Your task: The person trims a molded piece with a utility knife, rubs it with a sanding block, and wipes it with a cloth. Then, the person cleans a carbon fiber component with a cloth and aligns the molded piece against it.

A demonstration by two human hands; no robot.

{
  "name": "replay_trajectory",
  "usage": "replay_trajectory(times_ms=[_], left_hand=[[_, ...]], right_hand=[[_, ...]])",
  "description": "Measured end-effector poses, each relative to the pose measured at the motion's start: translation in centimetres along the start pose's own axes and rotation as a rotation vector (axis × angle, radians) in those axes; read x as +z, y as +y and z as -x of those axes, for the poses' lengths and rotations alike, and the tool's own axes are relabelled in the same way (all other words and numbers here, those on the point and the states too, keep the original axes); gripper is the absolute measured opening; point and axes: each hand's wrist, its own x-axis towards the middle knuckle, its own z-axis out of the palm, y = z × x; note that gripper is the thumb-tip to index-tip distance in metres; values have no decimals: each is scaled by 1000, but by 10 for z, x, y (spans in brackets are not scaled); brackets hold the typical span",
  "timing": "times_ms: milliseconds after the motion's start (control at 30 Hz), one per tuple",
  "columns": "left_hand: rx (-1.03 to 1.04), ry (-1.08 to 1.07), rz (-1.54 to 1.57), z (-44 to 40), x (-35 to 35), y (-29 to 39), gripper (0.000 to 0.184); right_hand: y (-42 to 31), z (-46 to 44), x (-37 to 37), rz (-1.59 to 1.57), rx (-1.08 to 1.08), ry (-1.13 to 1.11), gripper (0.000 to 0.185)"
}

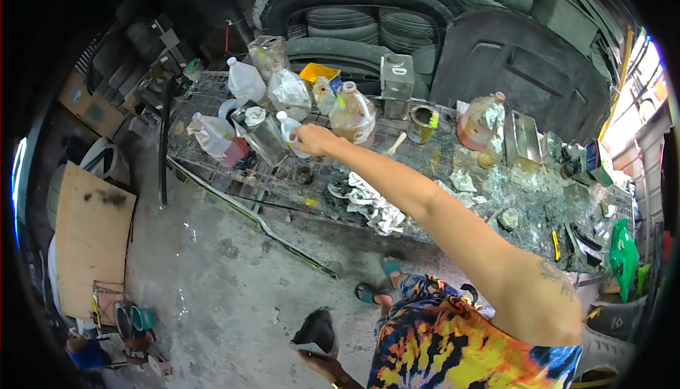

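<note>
My right hand [312,140] reaches across the workbench [432,159], its fingers closed round a small white bottle [289,128]. Just left of that bottle a rectangular metal can [263,136] leans at a tilt, with crumpled white material at its top. A plastic jug with pink liquid [218,138] lies tilted further left. Low in the view, my left hand [322,366] holds a dark, open container [316,332] from below, away from the bench. Its inside looks black.
Jugs, a metal tin [423,125], a brush [397,142] and crumpled white rags [372,203] are on the bench. A long strip [248,213] slants from the bench to the floor. Tyres stand behind. At the lower left another person [106,352] is partly visible.
</note>
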Motion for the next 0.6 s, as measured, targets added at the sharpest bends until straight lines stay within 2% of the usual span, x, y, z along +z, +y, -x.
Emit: replay_trajectory(times_ms=[200,233,267,333,367,400,467,600], left_hand=[[35,20,63,15,32,41,56],[46,29,81,17,39,50,56],[55,42,103,21,45,60,56],[65,89,149,31,60,80,56],[70,112,170,34,67,90,55],[65,204,170,34,77,101,51],[45,183,281,35,79,109,49],[124,193,319,27,109,124,46]], right_hand=[[-17,-138,47,222,40,144,31],[-14,-165,60,310,74,128,31],[-11,-185,73,486,11,193,33],[-9,-213,89,414,-19,192,36],[-18,-213,83,404,24,56,36],[-7,-223,98,405,18,96,34],[11,-237,114,371,-85,246,34],[11,-230,90,307,-147,228,33]])
